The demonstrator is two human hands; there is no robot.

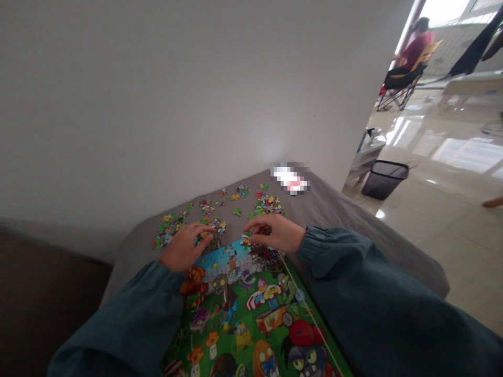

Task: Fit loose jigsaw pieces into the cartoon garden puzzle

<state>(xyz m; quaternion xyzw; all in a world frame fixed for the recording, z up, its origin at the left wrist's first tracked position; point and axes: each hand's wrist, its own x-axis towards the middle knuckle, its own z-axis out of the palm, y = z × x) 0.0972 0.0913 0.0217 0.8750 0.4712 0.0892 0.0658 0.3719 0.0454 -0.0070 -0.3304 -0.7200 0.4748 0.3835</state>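
My right hand (275,233) pinches a puzzle piece (246,240) at the jigsaw's (251,309) unfinished upper edge; my left hand (184,248), fingers loose, presses beside it. A sideways nudge could dislodge joined pieces.

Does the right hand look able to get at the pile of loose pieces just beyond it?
Probably yes: the right hand rests at the puzzle's top edge, and the loose pieces lie just past its fingers on bare grey cloth.
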